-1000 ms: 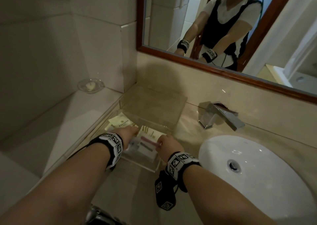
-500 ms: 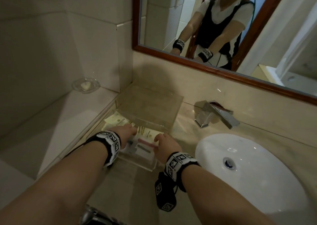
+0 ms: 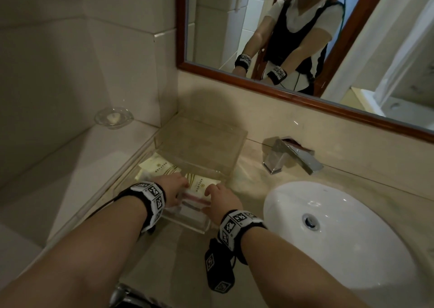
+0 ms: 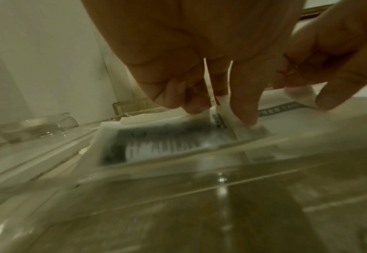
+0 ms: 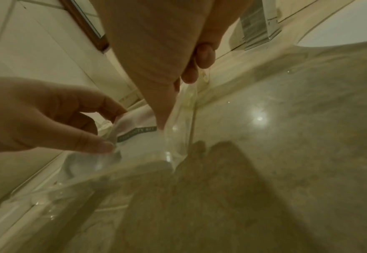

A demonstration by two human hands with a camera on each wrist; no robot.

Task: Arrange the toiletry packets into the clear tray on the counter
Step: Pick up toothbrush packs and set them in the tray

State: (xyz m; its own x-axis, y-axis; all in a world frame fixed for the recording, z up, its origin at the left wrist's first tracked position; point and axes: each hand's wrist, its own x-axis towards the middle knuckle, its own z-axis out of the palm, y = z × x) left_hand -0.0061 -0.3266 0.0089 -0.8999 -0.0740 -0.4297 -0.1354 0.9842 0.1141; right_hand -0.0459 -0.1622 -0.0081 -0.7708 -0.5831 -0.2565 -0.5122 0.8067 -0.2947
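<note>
A clear tray (image 3: 187,223) sits on the counter left of the basin. Cream packets (image 3: 159,166) lie at its far end, one (image 3: 203,183) just beyond my hands. A white packet with a red strip (image 3: 193,202) lies at the tray's near end. My left hand (image 3: 180,186) pinches its left edge, fingertips (image 4: 243,116) down on a white packet with a dark window (image 4: 163,142). My right hand (image 3: 211,191) holds the right end, with the thumb (image 5: 163,123) inside the tray wall (image 5: 178,119) and the other fingers (image 5: 202,56) outside it.
A clear lid (image 3: 199,143) stands tilted behind the tray. A glass soap dish (image 3: 114,117) sits on the ledge to the left. The chrome faucet (image 3: 291,157) and white basin (image 3: 340,237) are on the right, with a framed mirror (image 3: 281,37) above.
Both hands stay on the white packet and have drawn a little closer together over it. Less of the red strip shows between them.
</note>
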